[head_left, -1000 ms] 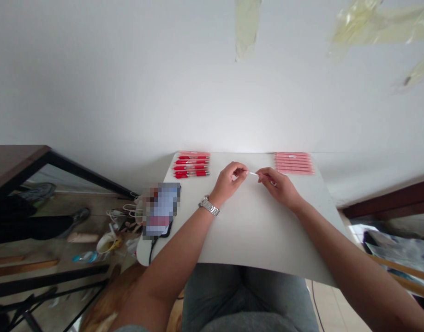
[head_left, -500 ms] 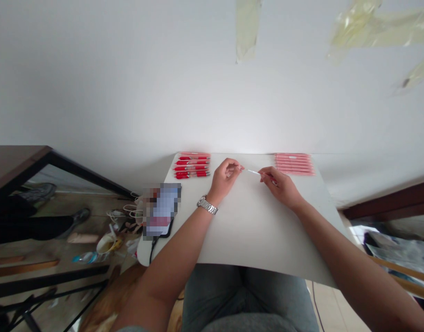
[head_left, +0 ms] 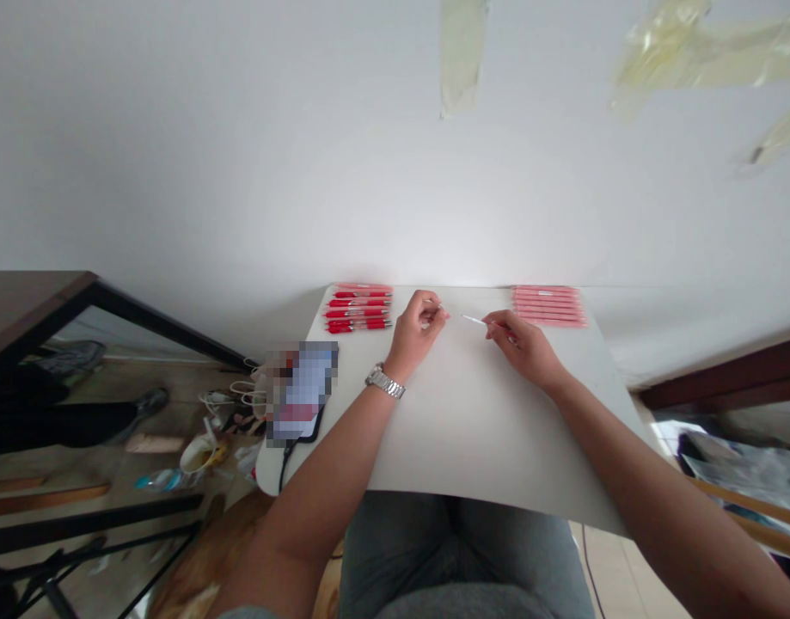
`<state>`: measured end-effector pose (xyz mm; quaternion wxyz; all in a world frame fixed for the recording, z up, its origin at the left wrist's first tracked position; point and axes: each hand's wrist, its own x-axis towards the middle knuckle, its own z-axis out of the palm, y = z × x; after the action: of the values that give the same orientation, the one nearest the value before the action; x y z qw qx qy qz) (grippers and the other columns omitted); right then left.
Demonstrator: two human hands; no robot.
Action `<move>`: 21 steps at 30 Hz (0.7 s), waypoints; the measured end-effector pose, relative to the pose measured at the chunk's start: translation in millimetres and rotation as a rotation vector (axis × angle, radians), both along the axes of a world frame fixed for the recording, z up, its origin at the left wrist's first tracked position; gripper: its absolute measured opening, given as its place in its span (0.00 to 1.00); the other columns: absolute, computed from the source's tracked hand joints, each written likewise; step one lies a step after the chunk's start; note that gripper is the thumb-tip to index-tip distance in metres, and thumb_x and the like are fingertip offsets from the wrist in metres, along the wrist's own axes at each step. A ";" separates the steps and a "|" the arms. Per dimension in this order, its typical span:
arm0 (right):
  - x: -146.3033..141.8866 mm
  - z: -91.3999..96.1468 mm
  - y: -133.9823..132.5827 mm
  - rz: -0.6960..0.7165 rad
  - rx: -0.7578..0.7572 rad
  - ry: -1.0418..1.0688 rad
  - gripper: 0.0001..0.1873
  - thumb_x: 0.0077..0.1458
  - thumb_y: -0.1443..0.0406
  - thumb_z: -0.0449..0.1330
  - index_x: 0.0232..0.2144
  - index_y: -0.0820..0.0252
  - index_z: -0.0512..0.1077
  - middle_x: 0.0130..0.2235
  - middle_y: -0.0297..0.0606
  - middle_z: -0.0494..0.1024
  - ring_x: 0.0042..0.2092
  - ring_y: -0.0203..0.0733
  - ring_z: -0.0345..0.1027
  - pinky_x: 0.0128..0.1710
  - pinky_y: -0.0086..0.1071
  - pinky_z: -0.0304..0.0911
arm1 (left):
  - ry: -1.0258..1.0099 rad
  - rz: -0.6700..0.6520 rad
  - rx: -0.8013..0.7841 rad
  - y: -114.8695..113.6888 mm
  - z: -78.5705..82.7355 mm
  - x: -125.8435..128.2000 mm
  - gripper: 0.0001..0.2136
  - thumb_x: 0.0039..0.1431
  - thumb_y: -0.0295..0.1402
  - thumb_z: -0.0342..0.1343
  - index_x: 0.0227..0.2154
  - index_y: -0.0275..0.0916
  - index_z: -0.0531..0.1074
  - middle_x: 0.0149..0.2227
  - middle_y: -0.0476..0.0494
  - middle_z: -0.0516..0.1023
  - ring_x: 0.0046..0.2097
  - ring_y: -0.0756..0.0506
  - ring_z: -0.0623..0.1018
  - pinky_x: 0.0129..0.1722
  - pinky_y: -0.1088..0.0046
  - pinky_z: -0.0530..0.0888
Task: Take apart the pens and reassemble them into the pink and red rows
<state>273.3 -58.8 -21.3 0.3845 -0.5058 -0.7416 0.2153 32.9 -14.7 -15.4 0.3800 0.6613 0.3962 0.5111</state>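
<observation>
My right hand (head_left: 518, 342) pinches a thin white pen refill (head_left: 473, 320), whose narrow tip points left toward my other hand. My left hand (head_left: 421, 325), with a metal-band watch on its wrist, is closed with fingertips together; a tiny pale piece shows at them, too small to name. A short gap lies between the left fingertips and the refill's tip. Left of my hands, several red pens (head_left: 359, 315) lie in a row on the white table (head_left: 472, 430). Several pink-red refills or slim sticks (head_left: 546, 306) lie side by side beyond my right hand.
A phone (head_left: 303, 391) with a blurred screen and a cable lies at the table's left edge. The wall (head_left: 395, 172) stands right behind the table. On the floor at left are a cup (head_left: 198, 454), a bottle (head_left: 159, 480) and cables; another person's leg (head_left: 65, 425) shows there.
My left hand has drawn slightly up and left, away from the refill's tip, so the gap has widened. My right hand has barely moved and keeps the refill.
</observation>
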 end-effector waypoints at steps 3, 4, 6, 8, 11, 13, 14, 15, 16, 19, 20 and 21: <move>-0.5 0.9 -0.4 -0.002 -0.002 0.003 0.13 0.71 0.55 0.53 0.47 0.54 0.72 0.38 0.39 0.82 0.38 0.43 0.75 0.40 0.35 0.67 | 0.078 0.015 0.021 -1.2 1.9 -1.6 0.07 0.66 0.37 0.59 0.43 0.43 0.70 0.39 0.47 0.81 0.40 0.49 0.80 0.42 0.73 0.76; -0.7 1.2 -0.5 -0.003 -0.004 0.005 0.13 0.71 0.55 0.53 0.47 0.54 0.72 0.38 0.39 0.82 0.38 0.43 0.75 0.40 0.35 0.67 | 0.096 0.017 0.027 -1.7 2.4 -2.0 0.06 0.66 0.37 0.58 0.43 0.43 0.70 0.40 0.47 0.81 0.40 0.49 0.80 0.43 0.73 0.76; -0.9 1.6 -0.5 0.000 -0.006 0.007 0.13 0.70 0.55 0.53 0.47 0.54 0.72 0.38 0.39 0.82 0.39 0.44 0.75 0.41 0.36 0.68 | 0.115 0.018 0.039 -2.4 3.2 -2.5 0.06 0.67 0.36 0.58 0.44 0.43 0.72 0.41 0.47 0.81 0.40 0.49 0.80 0.44 0.73 0.76; -0.7 1.5 -0.3 -0.001 -0.006 0.004 0.14 0.70 0.54 0.53 0.48 0.54 0.72 0.38 0.40 0.82 0.39 0.45 0.75 0.41 0.37 0.69 | 0.120 0.021 0.049 -2.7 3.4 -2.5 0.07 0.67 0.35 0.58 0.45 0.43 0.73 0.40 0.47 0.81 0.40 0.49 0.80 0.44 0.72 0.76; -0.1 0.4 0.2 -0.008 -0.003 0.001 0.15 0.70 0.53 0.52 0.48 0.54 0.72 0.38 0.41 0.83 0.39 0.45 0.75 0.41 0.37 0.69 | 0.124 0.025 0.058 -2.4 3.0 -2.5 0.07 0.66 0.33 0.58 0.46 0.43 0.74 0.39 0.47 0.80 0.39 0.49 0.80 0.45 0.72 0.77; 0.3 -0.4 0.5 -0.010 -0.003 0.002 0.15 0.70 0.53 0.52 0.48 0.54 0.72 0.38 0.40 0.83 0.38 0.45 0.75 0.40 0.37 0.69 | 0.130 0.034 0.063 -1.6 2.2 -3.1 0.08 0.65 0.32 0.59 0.46 0.43 0.74 0.38 0.48 0.80 0.39 0.49 0.80 0.44 0.72 0.77; 0.5 -0.7 0.5 -0.009 -0.003 0.002 0.15 0.70 0.54 0.52 0.48 0.54 0.72 0.37 0.40 0.82 0.38 0.45 0.75 0.40 0.37 0.69 | 0.136 0.041 0.066 -1.2 1.8 -3.6 0.09 0.64 0.31 0.59 0.46 0.43 0.74 0.38 0.48 0.80 0.39 0.49 0.80 0.44 0.72 0.77; 0.5 -0.7 0.5 -0.009 -0.004 0.003 0.15 0.70 0.54 0.52 0.48 0.54 0.72 0.37 0.40 0.82 0.38 0.44 0.75 0.40 0.36 0.68 | 0.144 0.050 0.068 -0.7 1.5 -4.3 0.09 0.64 0.30 0.59 0.46 0.43 0.74 0.38 0.48 0.80 0.39 0.49 0.80 0.44 0.72 0.77; 0.4 -0.6 0.4 -0.008 -0.006 0.003 0.14 0.70 0.54 0.52 0.48 0.54 0.72 0.37 0.40 0.82 0.38 0.44 0.75 0.39 0.36 0.68 | 0.157 0.058 0.071 -0.2 1.2 -5.2 0.09 0.64 0.30 0.59 0.47 0.42 0.74 0.38 0.48 0.81 0.38 0.49 0.80 0.44 0.72 0.77; -0.2 0.8 -0.2 -0.003 -0.011 0.007 0.14 0.70 0.54 0.52 0.47 0.54 0.72 0.37 0.39 0.82 0.38 0.44 0.75 0.39 0.36 0.67 | 0.227 0.090 0.097 0.8 1.4 -8.2 0.08 0.65 0.30 0.57 0.46 0.42 0.75 0.38 0.47 0.80 0.37 0.49 0.79 0.43 0.70 0.76; -0.4 1.4 -0.5 -0.002 -0.015 0.006 0.14 0.70 0.54 0.52 0.47 0.54 0.72 0.37 0.39 0.82 0.38 0.44 0.75 0.39 0.36 0.67 | 0.259 0.107 0.112 0.9 1.9 -9.2 0.08 0.65 0.30 0.57 0.46 0.42 0.75 0.38 0.46 0.80 0.38 0.48 0.78 0.43 0.70 0.76; -0.6 2.0 -0.8 -0.002 -0.018 0.004 0.14 0.70 0.54 0.52 0.47 0.54 0.72 0.37 0.39 0.82 0.38 0.44 0.75 0.40 0.36 0.67 | 0.292 0.130 0.129 1.0 2.4 -10.3 0.08 0.65 0.30 0.57 0.46 0.42 0.75 0.38 0.46 0.80 0.38 0.48 0.78 0.43 0.69 0.76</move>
<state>272.7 -59.6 -19.2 0.3815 -0.5095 -0.7384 0.2227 22.6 -13.7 -12.9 0.2414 0.7245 0.4556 0.4574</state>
